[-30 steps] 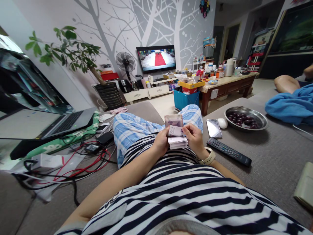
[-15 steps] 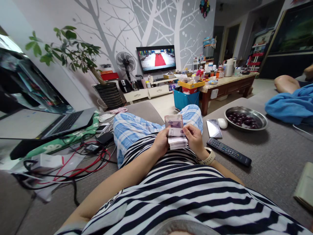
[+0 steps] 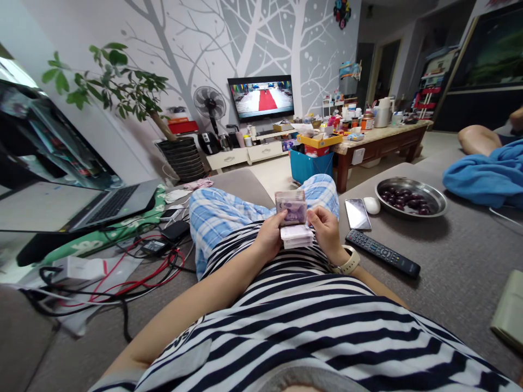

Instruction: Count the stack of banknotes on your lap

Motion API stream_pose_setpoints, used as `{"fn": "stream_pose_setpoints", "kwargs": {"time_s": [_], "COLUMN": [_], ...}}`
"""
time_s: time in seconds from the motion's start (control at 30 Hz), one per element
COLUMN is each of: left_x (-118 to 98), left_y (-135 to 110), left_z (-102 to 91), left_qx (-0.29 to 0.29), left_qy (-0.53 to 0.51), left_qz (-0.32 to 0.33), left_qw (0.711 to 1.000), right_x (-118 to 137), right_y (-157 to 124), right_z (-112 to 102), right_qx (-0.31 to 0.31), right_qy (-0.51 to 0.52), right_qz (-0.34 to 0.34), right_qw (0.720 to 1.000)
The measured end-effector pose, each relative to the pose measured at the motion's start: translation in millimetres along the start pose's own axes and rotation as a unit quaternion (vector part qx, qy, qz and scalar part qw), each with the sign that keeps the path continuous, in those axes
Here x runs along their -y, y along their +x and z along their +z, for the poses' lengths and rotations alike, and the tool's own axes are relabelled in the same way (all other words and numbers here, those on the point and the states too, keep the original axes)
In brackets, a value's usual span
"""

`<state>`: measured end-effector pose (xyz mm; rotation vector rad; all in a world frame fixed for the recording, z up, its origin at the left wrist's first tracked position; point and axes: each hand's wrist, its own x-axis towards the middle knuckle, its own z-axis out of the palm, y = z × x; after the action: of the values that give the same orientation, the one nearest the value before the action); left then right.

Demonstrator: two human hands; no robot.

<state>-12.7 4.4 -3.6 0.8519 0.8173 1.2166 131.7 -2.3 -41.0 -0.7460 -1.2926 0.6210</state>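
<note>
A thick bundle of purplish banknotes (image 3: pixel 295 237) is folded over in front of my belly, with one part upright and the other part lying toward me. My left hand (image 3: pixel 269 237) is closed around the bundle's left side, its thumb across the notes. At the right edge my right hand (image 3: pixel 327 228) is closed, thumb and forefinger pinched together beside the upright notes. Its other fingers curl by the lower fold, and their exact contact is partly hidden. A pale watch (image 3: pixel 349 260) circles my right wrist.
Right of me on the sofa lie a remote (image 3: pixel 384 253), a phone (image 3: pixel 358 214), a white mouse (image 3: pixel 371 205) and a steel bowl (image 3: pixel 441 206) of dark round fruit. Tangled cables (image 3: pixel 163 272) and a laptop (image 3: pixel 110 206) are at left. Another person's leg (image 3: pixel 478 140) shows far right.
The note that was bent toward me now stands upright against the back part, showing its printed face. My right thumb has shifted slightly up; my left hand stays put.
</note>
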Motion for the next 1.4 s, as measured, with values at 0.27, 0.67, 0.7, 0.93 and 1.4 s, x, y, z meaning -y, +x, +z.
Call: {"fn": "stream_pose_setpoints", "kwargs": {"time_s": [0.27, 0.67, 0.7, 0.93, 1.4], "left_x": [1.1, 2.1, 2.1, -0.1, 0.6], "left_y": [0.1, 6.3, 7.0, 6.3, 7.3], "left_z": [-1.4, -0.1, -0.1, 1.1, -0.8], "left_qx": [0.003, -0.001, -0.001, 0.002, -0.008], "left_qy": [0.008, -0.033, -0.035, -0.035, -0.031], "left_qz": [0.008, -0.016, -0.018, -0.019, -0.015], "left_qw": [1.000, 0.999, 0.999, 0.999, 0.999], "right_x": [-5.5, -4.4, -3.8, 0.8, 3.5], "right_y": [3.0, 1.2, 0.7, -2.6, -3.2], "right_z": [0.4, 0.3, 0.4, 0.9, 0.1], "right_qx": [0.001, -0.007, -0.008, -0.004, 0.013], "right_qy": [-0.031, -0.027, -0.027, -0.021, -0.023], "right_qz": [0.040, 0.036, 0.031, -0.005, -0.029], "right_qw": [0.999, 0.999, 0.999, 1.000, 0.999]}}
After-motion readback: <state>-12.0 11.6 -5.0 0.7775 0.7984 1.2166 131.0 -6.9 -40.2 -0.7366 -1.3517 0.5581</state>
